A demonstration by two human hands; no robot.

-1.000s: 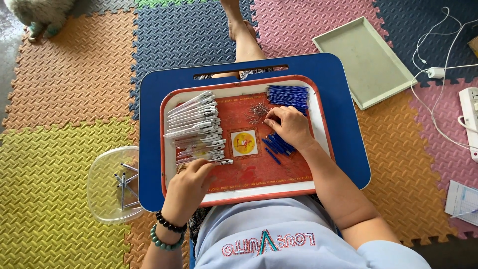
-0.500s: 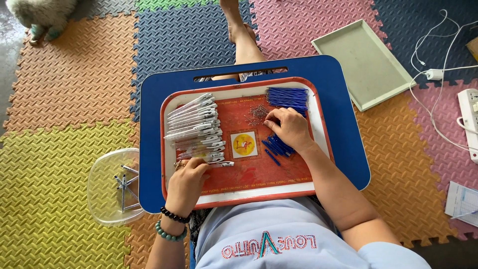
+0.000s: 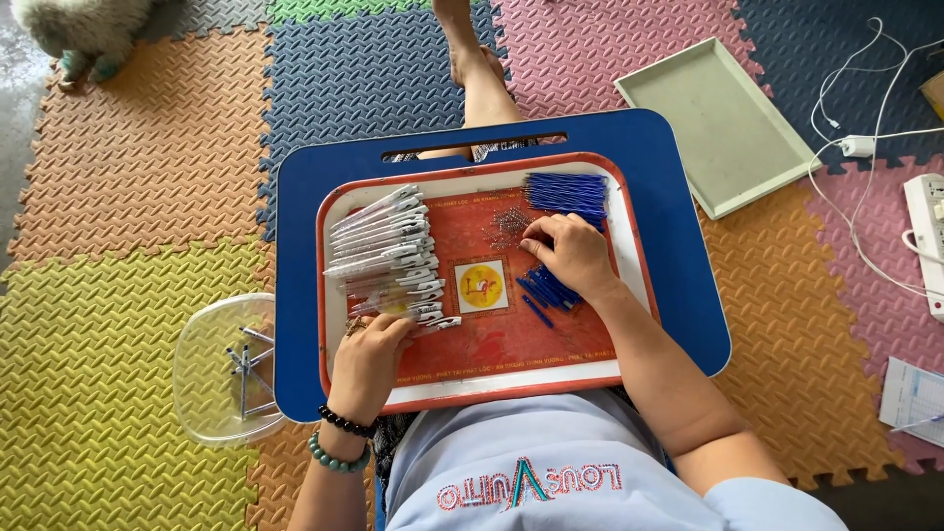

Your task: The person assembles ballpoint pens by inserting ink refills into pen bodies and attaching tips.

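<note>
seated over a red tray [image 3: 629,285], the right hand [image 3: 575,254] pinches among small springs [image 3: 506,226] beside blue refills [image 3: 565,194] while the left hand [image 3: 374,349], loosely curled, rests on clear pen barrels [image 3: 383,246], seemingly mid-assembly.

Home floor used as piecework spot: coloured foam puzzle mats [image 3: 147,157], lap desk [image 3: 678,226], power strip [image 3: 926,236], furry pet [image 3: 84,25].

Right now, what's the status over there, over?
Left hand on the silver pen barrels. Right hand resting on blue refills, by the small springs. Nothing blocking on the tray.
</note>
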